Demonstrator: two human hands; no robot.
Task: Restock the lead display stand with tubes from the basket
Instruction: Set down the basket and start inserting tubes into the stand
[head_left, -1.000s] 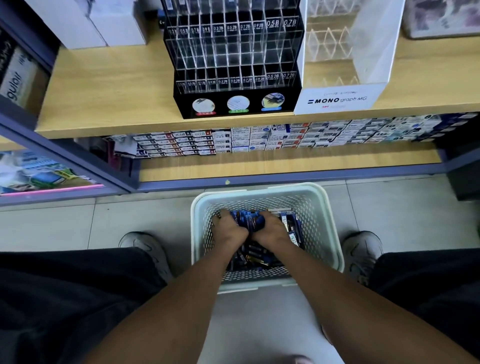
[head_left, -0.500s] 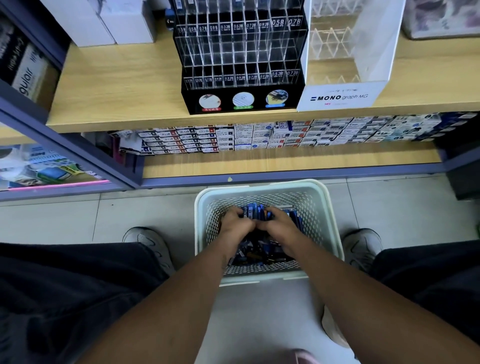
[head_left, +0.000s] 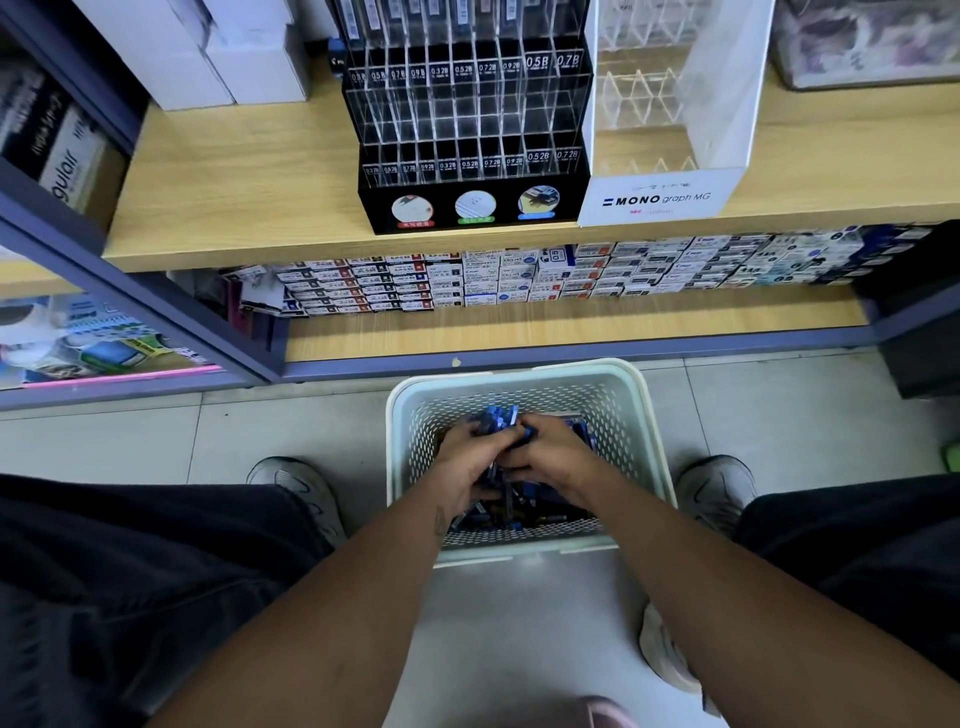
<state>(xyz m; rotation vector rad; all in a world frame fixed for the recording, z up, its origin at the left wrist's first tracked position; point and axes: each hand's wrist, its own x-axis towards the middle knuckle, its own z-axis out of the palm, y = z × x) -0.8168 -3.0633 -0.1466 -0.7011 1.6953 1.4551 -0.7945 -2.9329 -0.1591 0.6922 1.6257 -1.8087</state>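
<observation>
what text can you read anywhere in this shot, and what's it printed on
"MONO graph MG": white front panel of the clear acrylic stand.
"0.5B", "0.7B", "0.5 2B", "0.7 2B": slot labels on the black lead display stand; its other labels are too blurred.
"...gular": partly cut off, on a black and white box, far left.
Small stacked boxes on the lower shelf: unreadable.
Blue tubes: unreadable.

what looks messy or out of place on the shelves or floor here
Little stands out. On the lower shelf, the packets at the left end lie crumpled and askew, unlike the neat rows of small boxes beside them. The lead display stand stands square, its clear slots mostly empty. Nothing has spilled around the basket.
</observation>
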